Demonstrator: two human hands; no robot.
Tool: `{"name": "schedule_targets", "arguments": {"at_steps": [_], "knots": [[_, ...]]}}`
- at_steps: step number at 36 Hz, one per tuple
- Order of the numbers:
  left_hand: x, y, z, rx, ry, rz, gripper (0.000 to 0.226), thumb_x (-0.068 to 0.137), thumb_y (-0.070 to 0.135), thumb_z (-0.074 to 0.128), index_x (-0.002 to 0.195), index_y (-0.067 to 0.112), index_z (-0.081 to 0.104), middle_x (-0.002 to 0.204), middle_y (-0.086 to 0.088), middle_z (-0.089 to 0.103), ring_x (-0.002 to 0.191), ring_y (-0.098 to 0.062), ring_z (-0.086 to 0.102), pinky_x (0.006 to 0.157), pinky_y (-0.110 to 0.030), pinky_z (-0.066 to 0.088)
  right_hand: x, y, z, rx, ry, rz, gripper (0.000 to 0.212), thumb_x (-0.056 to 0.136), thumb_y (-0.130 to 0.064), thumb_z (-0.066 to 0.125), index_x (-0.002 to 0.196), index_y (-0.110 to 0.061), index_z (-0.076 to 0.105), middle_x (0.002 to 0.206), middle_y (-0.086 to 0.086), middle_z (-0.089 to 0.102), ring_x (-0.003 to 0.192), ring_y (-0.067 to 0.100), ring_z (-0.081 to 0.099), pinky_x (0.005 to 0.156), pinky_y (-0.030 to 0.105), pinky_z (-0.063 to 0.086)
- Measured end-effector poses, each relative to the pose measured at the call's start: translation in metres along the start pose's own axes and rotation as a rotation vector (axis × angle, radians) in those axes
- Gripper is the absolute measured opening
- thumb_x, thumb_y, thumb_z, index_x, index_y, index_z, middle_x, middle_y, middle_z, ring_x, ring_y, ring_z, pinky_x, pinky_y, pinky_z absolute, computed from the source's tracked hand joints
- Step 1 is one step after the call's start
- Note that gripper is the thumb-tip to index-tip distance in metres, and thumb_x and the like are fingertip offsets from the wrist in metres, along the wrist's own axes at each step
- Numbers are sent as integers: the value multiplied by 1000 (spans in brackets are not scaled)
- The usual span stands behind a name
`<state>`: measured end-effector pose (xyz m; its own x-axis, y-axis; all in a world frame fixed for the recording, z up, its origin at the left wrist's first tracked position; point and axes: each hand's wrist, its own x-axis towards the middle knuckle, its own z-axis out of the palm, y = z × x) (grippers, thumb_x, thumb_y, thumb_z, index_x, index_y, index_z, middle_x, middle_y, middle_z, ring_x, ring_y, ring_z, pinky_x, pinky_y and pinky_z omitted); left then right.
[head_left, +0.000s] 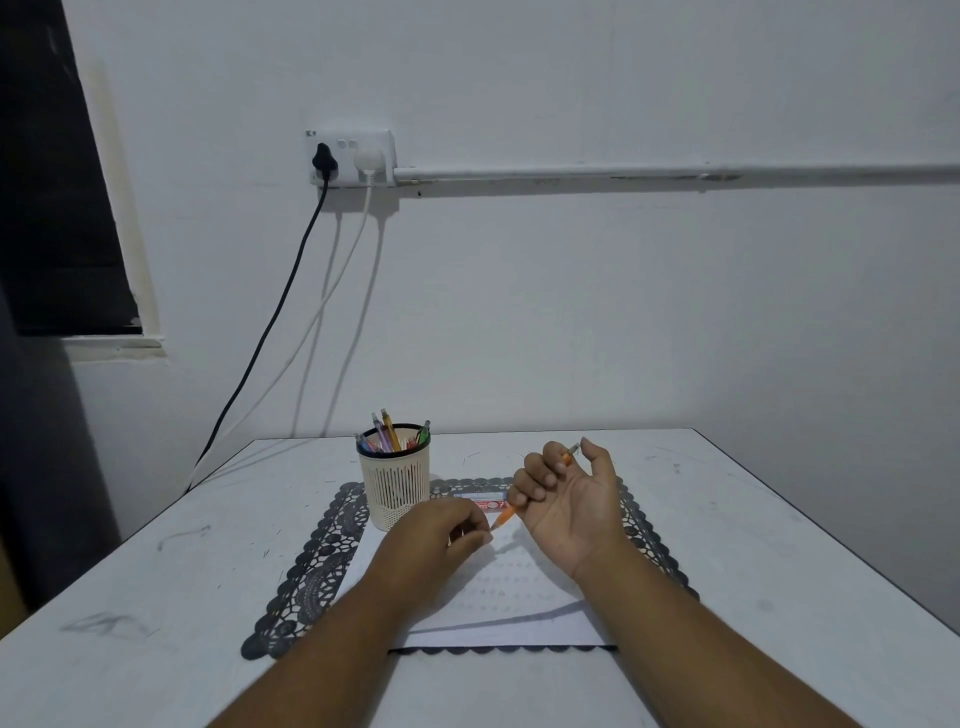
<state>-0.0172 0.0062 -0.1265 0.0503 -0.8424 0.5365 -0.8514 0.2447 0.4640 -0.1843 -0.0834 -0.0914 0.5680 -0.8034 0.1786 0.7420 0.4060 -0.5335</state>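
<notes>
Now, orange pencil (504, 516) in right hand (566, 501); left hand (441, 525) pinching tip

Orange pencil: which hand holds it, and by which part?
The right hand grips the orange pencil round the middle of its barrel, palm up. The left hand pinches at its tip end with its fingertips.

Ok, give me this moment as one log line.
right hand: grips orange pencil | left hand: pinches its tip | small red box: on black mat behind hands | pen cup: upright
</notes>
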Motion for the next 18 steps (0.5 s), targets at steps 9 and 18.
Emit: {"name": "schedule_targets", "arguments": {"at_steps": [9,18], "knots": [[2,-3,-1,12,18,15,15,92,29,69,81,39,64,77,17,62,77,-10,58,67,-34,49,0,0,2,-24,-1,-22,38,94,-36,49,63,-17,39,63,2,31,56,18,29,60,34,33],[3,-5,-2,26,56,21,12,95,26,69,86,33,66,80,16,62,80,-9,58,69,-33,49,1,1,0,-123,4,-40,32,94,-31,50,66,-15,47,68,8,49,66,26,49,74,42,45]]}}
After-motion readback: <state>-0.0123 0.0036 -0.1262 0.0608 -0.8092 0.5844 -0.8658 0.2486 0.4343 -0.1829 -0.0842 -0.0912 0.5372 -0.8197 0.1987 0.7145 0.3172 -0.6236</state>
